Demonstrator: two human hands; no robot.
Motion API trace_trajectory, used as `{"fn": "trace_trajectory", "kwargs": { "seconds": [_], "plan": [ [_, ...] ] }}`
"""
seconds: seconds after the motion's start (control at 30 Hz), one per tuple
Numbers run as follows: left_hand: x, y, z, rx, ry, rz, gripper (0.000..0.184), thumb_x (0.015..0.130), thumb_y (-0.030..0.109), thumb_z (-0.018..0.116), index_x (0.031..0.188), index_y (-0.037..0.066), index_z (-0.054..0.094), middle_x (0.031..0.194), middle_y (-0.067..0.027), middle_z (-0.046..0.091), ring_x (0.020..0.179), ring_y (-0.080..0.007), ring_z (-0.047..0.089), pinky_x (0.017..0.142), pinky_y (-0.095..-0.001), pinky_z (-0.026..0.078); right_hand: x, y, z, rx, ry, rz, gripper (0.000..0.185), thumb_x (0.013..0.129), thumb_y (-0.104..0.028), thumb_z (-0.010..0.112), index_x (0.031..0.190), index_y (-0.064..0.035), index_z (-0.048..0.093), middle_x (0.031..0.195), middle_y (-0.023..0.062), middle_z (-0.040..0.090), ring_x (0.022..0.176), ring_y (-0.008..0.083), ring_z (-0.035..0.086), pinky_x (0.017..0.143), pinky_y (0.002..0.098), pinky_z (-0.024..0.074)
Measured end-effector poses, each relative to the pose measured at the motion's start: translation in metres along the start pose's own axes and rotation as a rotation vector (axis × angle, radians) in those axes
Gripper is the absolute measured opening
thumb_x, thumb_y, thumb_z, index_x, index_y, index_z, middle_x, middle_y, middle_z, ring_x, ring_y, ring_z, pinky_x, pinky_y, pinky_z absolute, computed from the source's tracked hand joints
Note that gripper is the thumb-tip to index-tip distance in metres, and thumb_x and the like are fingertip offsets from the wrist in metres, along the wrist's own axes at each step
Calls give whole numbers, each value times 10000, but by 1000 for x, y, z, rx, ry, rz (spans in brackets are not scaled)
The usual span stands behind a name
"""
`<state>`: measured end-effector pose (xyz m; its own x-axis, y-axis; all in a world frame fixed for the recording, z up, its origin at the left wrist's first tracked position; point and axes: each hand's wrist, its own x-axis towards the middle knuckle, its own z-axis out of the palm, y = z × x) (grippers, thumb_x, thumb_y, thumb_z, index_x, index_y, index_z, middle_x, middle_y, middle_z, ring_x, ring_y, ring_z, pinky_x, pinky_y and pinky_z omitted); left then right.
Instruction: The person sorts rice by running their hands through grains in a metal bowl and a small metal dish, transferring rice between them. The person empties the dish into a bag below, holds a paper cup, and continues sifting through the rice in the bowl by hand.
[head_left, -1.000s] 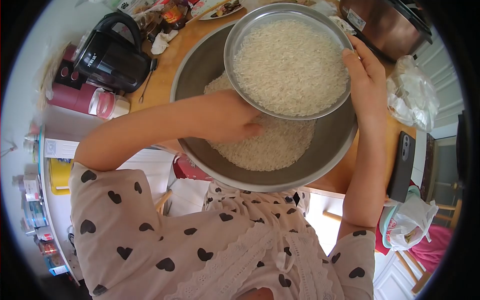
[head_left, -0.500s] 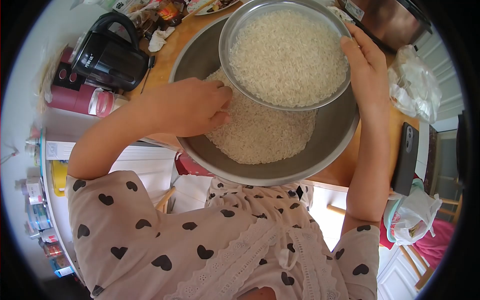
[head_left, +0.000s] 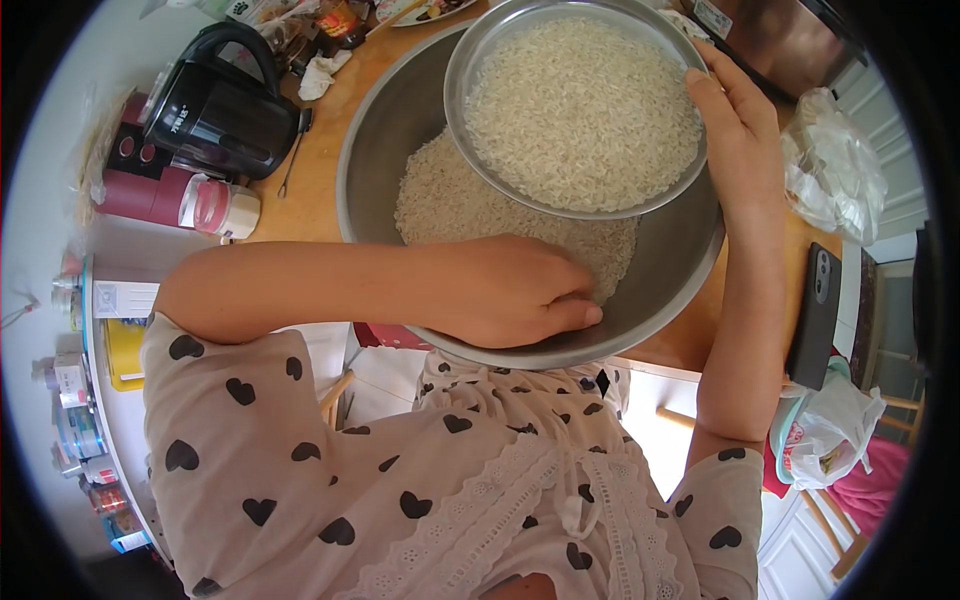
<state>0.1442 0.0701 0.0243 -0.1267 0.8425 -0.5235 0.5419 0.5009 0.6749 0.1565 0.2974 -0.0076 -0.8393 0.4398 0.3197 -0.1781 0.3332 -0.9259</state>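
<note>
My right hand point(head_left: 740, 125) grips the right rim of a shallow metal bowl point(head_left: 457, 110) filled with white rice point(head_left: 585, 115). This bowl is held over the far right part of a large metal basin point(head_left: 372, 165). More rice point(head_left: 440, 195) lies in a heap on the basin's bottom. My left hand point(head_left: 520, 292) is inside the near side of the basin, at the heap's near edge. Its fingers are curled closed against the rice, thumb toward the right; the fingertips are mostly hidden.
A black kettle point(head_left: 215, 110) and a dark red appliance point(head_left: 150, 200) stand on the left, near a thin spoon point(head_left: 293, 155). On the right lie a clear plastic bag point(head_left: 830, 165) and a phone point(head_left: 815, 315). A shiny cooker point(head_left: 775, 40) stands at the back right.
My left hand has moved from the basin's left side rightward and toward me, uncovering the left of the rice heap. The small bowl, still in my right hand, has shifted slightly right.
</note>
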Motion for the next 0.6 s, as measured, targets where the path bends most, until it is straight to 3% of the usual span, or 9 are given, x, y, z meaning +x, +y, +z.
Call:
{"fn": "trace_trajectory", "kwargs": {
  "seconds": [0.07,0.17,0.27,0.4,0.5,0.6],
  "plan": [
    [3,3,-6,-128,-114,-58,393,1004,373,431,1027,17,595,884,-158,620,842,-315,592,789,-398,449,-2,-3,2,-28,29,-2,399,920,-202,558,1261,5,583,1100,64,643,1012,114,562,921,237,402],
    [-5,-11,-7,-218,-25,19,414,1008,390,433,927,17,594,683,-73,532,666,-192,521,644,-325,434,-7,-14,3,-49,-10,14,394,925,-203,553,1258,5,583,1010,38,641,932,92,556,872,222,412],
    [-24,14,-33,-430,-177,-253,410,1009,405,434,871,44,571,619,16,407,561,-95,396,522,-254,355,-9,-17,4,-66,-4,-12,361,910,-188,521,1207,4,598,870,54,635,808,98,559,767,246,439],
    [-37,35,-58,-469,-127,-283,382,1006,386,452,840,58,555,640,54,370,539,-54,329,477,-221,289,-8,-12,5,-97,30,-71,348,907,-185,511,1186,2,604,810,68,628,751,105,557,715,259,448],
    [-30,47,-80,-364,55,-233,345,998,360,480,874,53,574,680,33,465,561,-56,407,491,-218,330,-10,-21,3,-136,-10,7,367,929,-178,542,1241,9,591,834,-24,573,788,47,493,746,184,400],
    [-15,43,-98,-349,323,-56,303,988,334,504,926,53,599,793,-12,577,656,-72,517,564,-208,411,-9,-16,5,-37,-12,29,351,930,-165,535,1227,12,596,788,-40,527,740,42,456,707,181,384]
  ]
}}
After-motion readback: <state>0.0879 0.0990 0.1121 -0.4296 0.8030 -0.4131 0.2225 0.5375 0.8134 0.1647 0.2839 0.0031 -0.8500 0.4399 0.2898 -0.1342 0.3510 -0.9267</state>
